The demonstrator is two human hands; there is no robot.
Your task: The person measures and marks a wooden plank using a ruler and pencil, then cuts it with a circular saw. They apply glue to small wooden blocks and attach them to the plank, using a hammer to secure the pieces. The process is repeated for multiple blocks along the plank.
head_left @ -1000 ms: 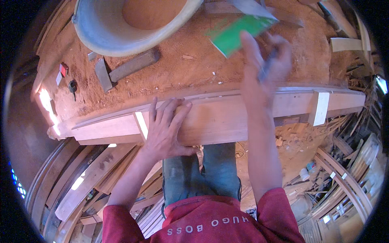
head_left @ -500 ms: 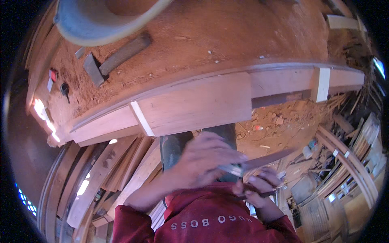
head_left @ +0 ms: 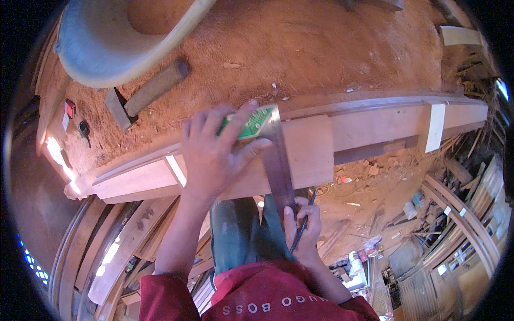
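Note:
My left hand (head_left: 211, 152) is closed over the green-labelled handle of a try square (head_left: 277, 160), near the far edge of a wide wooden board (head_left: 316, 152). The square's dark blade lies across the board's face and points toward me. At the near end of that blade is my right hand (head_left: 305, 232), its thumb by the blade tip. A dark pencil (head_left: 303, 222) is gripped between its fingers. My left palm and part of the handle are hidden from above. Pale strips cross the work at the left (head_left: 176, 170) and right (head_left: 435, 127).
A long beam (head_left: 385, 120) runs behind the board along the dusty bench (head_left: 348, 59). Toward the back left lie a mallet-like wooden tool (head_left: 155, 92) and a large pale curved object (head_left: 107, 48). Planks (head_left: 128, 241) are stacked at left; scraps and timber (head_left: 460, 214) litter the right.
The try square has gone from in front of my body up onto the board. My left hand moved forward with it; my right hand moved left and forward, and its pencil now shows clearly.

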